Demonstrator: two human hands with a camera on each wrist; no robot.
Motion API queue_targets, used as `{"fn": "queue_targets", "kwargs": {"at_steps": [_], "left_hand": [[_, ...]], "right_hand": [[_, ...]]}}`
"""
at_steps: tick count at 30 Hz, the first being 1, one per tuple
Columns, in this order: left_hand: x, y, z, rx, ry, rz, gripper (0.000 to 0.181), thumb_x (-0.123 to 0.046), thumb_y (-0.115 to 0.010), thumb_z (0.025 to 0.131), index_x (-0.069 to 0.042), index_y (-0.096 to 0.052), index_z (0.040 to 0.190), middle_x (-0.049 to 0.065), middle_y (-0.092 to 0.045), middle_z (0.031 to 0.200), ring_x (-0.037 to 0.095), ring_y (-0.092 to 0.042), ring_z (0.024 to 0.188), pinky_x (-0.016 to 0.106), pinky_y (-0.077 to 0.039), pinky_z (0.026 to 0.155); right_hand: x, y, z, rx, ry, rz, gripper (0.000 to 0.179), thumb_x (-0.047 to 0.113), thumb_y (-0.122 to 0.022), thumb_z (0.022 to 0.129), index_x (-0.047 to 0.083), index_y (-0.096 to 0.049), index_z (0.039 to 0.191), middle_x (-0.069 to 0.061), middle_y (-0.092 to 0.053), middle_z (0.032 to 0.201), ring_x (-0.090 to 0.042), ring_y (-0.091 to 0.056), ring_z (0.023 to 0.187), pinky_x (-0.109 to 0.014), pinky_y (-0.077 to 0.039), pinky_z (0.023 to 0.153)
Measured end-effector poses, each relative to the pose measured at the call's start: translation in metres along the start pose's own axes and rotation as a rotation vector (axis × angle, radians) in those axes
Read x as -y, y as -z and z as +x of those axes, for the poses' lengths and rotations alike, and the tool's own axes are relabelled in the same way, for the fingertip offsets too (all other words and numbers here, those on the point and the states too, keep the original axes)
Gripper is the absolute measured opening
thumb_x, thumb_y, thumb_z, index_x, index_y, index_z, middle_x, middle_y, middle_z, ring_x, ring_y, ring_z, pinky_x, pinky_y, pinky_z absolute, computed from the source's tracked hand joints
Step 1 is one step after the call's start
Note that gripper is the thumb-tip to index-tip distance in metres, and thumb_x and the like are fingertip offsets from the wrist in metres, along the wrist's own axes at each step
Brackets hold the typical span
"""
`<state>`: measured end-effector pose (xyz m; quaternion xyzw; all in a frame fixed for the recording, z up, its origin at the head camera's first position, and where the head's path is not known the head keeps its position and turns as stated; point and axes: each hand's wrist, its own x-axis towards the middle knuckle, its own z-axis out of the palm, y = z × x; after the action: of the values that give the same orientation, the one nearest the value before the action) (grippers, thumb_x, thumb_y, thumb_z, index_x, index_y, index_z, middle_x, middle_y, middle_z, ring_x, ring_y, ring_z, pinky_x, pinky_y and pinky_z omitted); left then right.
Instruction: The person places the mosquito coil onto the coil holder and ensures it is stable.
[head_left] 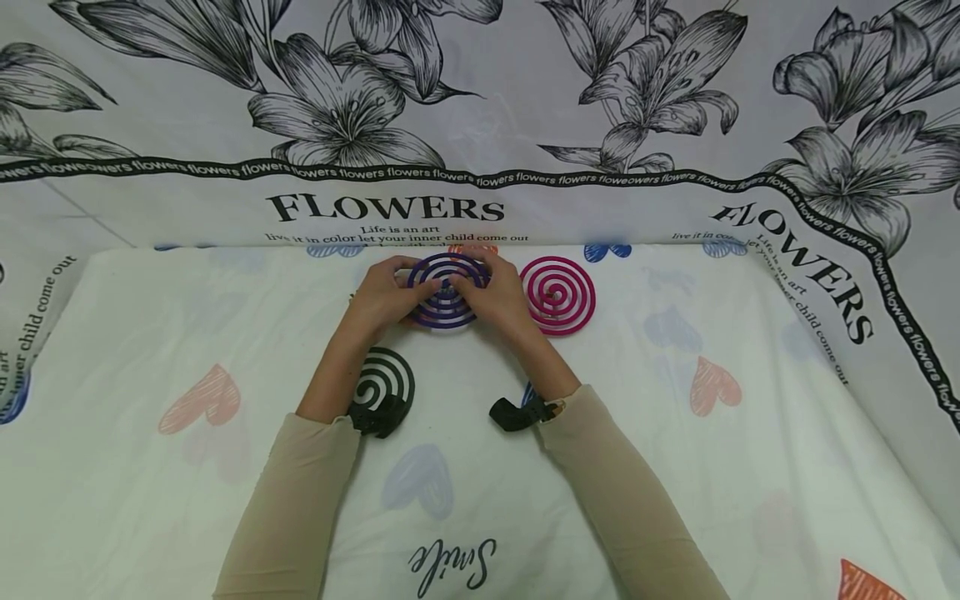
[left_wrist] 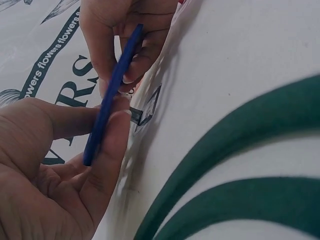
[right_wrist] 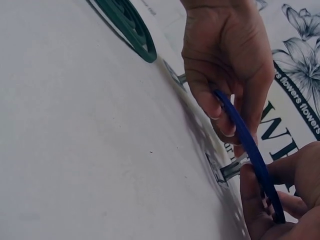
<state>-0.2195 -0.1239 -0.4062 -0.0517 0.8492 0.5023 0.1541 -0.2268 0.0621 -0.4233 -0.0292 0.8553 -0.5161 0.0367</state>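
Note:
Both hands hold a blue spiral coil, like a mosquito coil [head_left: 447, 323], near the far edge of the white cloth. My left hand [head_left: 382, 292] pinches its left side, thumb on the face toward me. On the opposite side, my right hand [head_left: 495, 292] pinches it the same way. Seen edge-on in the left wrist view, the coil [left_wrist: 112, 95] stands steeply tilted between the two hands. Close beside it is a small metal stand [right_wrist: 231, 171], its upright reaching toward the coil's middle. Fingers hide where stand and coil meet.
A pink coil [head_left: 555, 296] stands just right of my right hand. Beneath my left wrist is a dark green coil [head_left: 386, 392], and another blue coil [head_left: 528, 392] is mostly hidden under my right wrist. Another small stand [right_wrist: 177, 75] shows beyond my left hand.

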Motion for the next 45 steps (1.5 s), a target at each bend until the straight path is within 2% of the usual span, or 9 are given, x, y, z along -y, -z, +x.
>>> {"fn": "queue_targets", "kwargs": {"at_steps": [3,5,12,17,24,34,41,45], "left_hand": [[-0.0007,0.0002,-0.0007,0.001,-0.003,0.008,0.062,-0.031,-0.072,0.101,-0.003,-0.051,0.152,0.026,-0.065,0.144,0.036,-0.067,0.129,0.044,-0.056,0.106],[-0.0011,0.0003,-0.0010,0.000,-0.012,0.017,0.063,-0.030,-0.072,0.101,-0.003,-0.051,0.153,0.027,-0.066,0.142,0.037,-0.067,0.130,0.047,-0.055,0.110],[-0.0021,0.0005,-0.0009,-0.010,-0.031,0.061,0.063,-0.031,-0.071,0.102,-0.002,-0.049,0.154,0.028,-0.069,0.136,0.038,-0.071,0.122,0.047,-0.059,0.104],[-0.0026,0.0001,-0.0004,-0.020,-0.028,0.066,0.063,-0.031,-0.070,0.102,-0.004,-0.049,0.155,0.029,-0.067,0.139,0.039,-0.069,0.126,0.049,-0.057,0.107],[-0.0039,-0.0007,-0.0009,-0.038,-0.022,0.017,0.061,-0.028,-0.072,0.101,-0.006,-0.050,0.154,0.028,-0.067,0.138,0.039,-0.070,0.124,0.049,-0.058,0.106],[-0.0053,-0.0007,-0.0023,-0.033,-0.022,0.053,0.061,-0.028,-0.070,0.102,-0.007,-0.049,0.155,0.027,-0.066,0.135,0.037,-0.068,0.117,0.046,-0.059,0.100],[-0.0067,-0.0009,-0.0034,-0.035,-0.033,0.074,0.061,-0.028,-0.069,0.102,-0.008,-0.048,0.156,0.025,-0.065,0.132,0.033,-0.067,0.111,0.039,-0.058,0.093],[-0.0068,0.0006,-0.0046,-0.033,-0.037,0.087,0.062,-0.030,-0.068,0.103,-0.007,-0.046,0.157,0.026,-0.063,0.136,0.035,-0.066,0.115,0.042,-0.058,0.096]], "right_hand": [[0.0001,-0.0004,-0.0007,-0.005,0.003,-0.016,0.050,0.020,-0.074,0.099,0.012,-0.062,0.146,-0.013,-0.061,0.153,-0.031,-0.057,0.145,-0.046,-0.045,0.125],[0.0009,-0.0005,-0.0014,-0.007,0.007,-0.019,0.050,0.020,-0.074,0.099,0.011,-0.062,0.147,-0.014,-0.061,0.153,-0.032,-0.057,0.144,-0.046,-0.046,0.124],[0.0038,-0.0023,-0.0025,-0.030,0.005,-0.007,0.050,0.018,-0.075,0.098,0.009,-0.061,0.146,-0.013,-0.062,0.151,-0.032,-0.059,0.141,-0.047,-0.046,0.124],[0.0041,-0.0039,-0.0035,-0.045,0.005,-0.001,0.048,0.017,-0.075,0.098,0.009,-0.062,0.144,-0.014,-0.063,0.150,-0.033,-0.060,0.140,-0.049,-0.049,0.120],[0.0043,-0.0056,-0.0043,-0.068,0.011,-0.022,0.049,0.019,-0.075,0.098,0.008,-0.061,0.144,-0.012,-0.063,0.151,-0.032,-0.059,0.142,-0.049,-0.049,0.121],[0.0050,-0.0047,-0.0057,-0.054,-0.011,-0.079,0.053,0.023,-0.074,0.099,0.008,-0.058,0.147,-0.015,-0.062,0.151,-0.032,-0.058,0.144,-0.048,-0.046,0.124],[0.0036,-0.0037,-0.0052,-0.054,0.025,-0.108,0.053,0.023,-0.073,0.099,0.006,-0.058,0.147,-0.019,-0.066,0.143,-0.032,-0.063,0.137,-0.045,-0.050,0.121],[0.0044,-0.0038,-0.0053,-0.054,0.035,-0.122,0.052,0.024,-0.072,0.100,0.006,-0.059,0.146,-0.017,-0.066,0.144,-0.031,-0.061,0.139,-0.044,-0.049,0.122]]}}
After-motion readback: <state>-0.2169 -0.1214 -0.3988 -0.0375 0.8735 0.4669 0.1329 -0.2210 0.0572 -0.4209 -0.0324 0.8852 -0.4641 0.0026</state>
